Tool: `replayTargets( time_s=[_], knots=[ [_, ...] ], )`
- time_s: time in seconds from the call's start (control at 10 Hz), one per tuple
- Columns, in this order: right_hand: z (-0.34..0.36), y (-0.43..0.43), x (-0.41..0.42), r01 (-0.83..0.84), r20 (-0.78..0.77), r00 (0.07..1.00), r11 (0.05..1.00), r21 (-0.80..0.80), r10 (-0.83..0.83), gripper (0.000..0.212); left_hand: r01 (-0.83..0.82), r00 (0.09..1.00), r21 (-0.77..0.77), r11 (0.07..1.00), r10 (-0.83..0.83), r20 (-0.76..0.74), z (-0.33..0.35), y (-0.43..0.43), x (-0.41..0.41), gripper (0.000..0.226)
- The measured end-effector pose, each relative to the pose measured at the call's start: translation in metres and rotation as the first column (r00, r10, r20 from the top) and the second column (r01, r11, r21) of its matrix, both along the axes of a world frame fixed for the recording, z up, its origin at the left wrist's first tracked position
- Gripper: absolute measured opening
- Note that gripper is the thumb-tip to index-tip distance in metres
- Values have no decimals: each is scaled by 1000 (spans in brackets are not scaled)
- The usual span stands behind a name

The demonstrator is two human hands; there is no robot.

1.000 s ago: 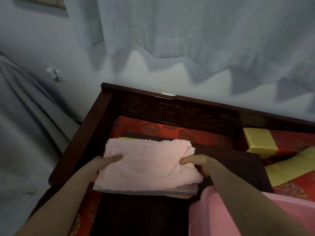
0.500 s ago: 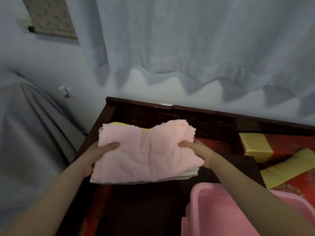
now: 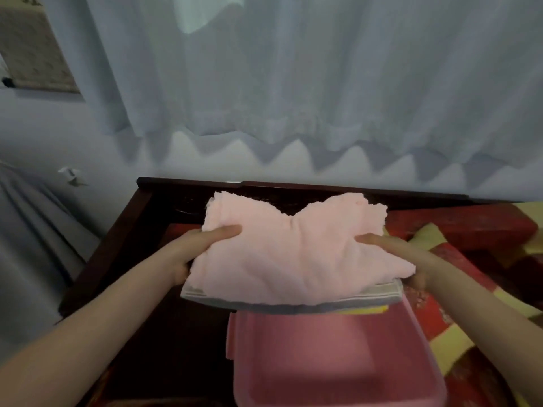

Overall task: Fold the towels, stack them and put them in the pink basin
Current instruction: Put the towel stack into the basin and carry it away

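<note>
Pale sheer curtain across the back wall, dark wooden table under it, that's the setting. On to your grip: your left hand has its thumb lying flat on top of the fluffy pink towel, and the rest of the fingers are tucked under the pile, so you can't really see them. Your right hand is doing the same on the other side, thumb on top and fingers curled round the edge from below. So both hands are clamping the stack of folded towels from its two sides. The pink one is on top and sags a bit in the middle, a grey-striped white towel sits under it, and a yellow towel peeks out at the bottom right. You're holding the stack up over the far end of the pink plastic basin. It hides that rim, so no telling if it touches. Off to your right there's a red and yellow patterned cloth.
</note>
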State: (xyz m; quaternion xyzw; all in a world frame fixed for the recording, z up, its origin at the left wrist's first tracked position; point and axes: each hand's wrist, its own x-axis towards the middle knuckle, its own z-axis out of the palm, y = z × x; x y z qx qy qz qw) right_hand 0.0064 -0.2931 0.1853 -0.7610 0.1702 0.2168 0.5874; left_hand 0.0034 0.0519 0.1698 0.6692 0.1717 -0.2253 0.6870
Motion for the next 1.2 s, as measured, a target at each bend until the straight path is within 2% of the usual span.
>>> replayTargets(
  time_s=[0.1, 0.2, 0.3, 0.4, 0.5, 0.6, 0.7, 0.8, 0.9, 1.0, 1.1, 1.2],
  knots=[
    [-17, -31, -24, 2, -37, 999, 1000, -19, -3, 16, 30, 1000, 41, 999, -30, -2, -16, -55, -12, 45],
    [-38, -54, -51, 0, -38, 999, 998, -69, -2, 5, 62, 995, 78, 995, -68, 77, -42, -105, -36, 47],
    [-60, -62, -72, -2, -57, 998, 1000, -15, 1, 24, -39, 991, 98, 994, 26, 129, -67, -132, -52, 43],
    [-84, -68, -81, -37, -24, 999, 999, -39, 36, 37, -89, 988, 187, 978, 63, 140, -95, -144, -71, 72],
    [-105, -70, -85, -56, -119, 992, 997, -56, 49, 29, -85, 989, 180, 980, 61, 135, -120, -145, -88, 95],
    [-128, -67, -79, -50, -182, 983, 997, -66, 37, 42, -92, 992, 174, 980, 76, 96, -130, -144, -98, 64],
    [-153, -62, -71, -72, -232, 971, 994, -81, 51, 56, -95, 994, 196, 976, 82, 70, -149, -142, -100, 67],
    [-175, -62, -69, -96, -306, 950, 988, -120, 55, 50, -85, 996, 278, 957, 86, 10, -167, -141, -102, 59],
    [-191, -65, -66, 5, -329, 944, 994, -108, -40, 52, -111, 993, 346, 932, 118, 0, -181, -143, -99, 55],
    [-204, -66, -52, 32, -297, 951, 985, -168, -81, 43, -150, 987, 441, 885, 162, 11, -184, -145, -91, 57],
    [-209, -55, -37, -95, -181, 983, 941, -323, 37, 33, -187, 977, 549, 815, 212, 19, -187, -142, -78, 49],
    [-216, -41, -25, -273, -152, 962, 821, -502, 227, 37, -189, 974, 615, 765, 227, 18, -191, -135, -69, 53]
  ],
)
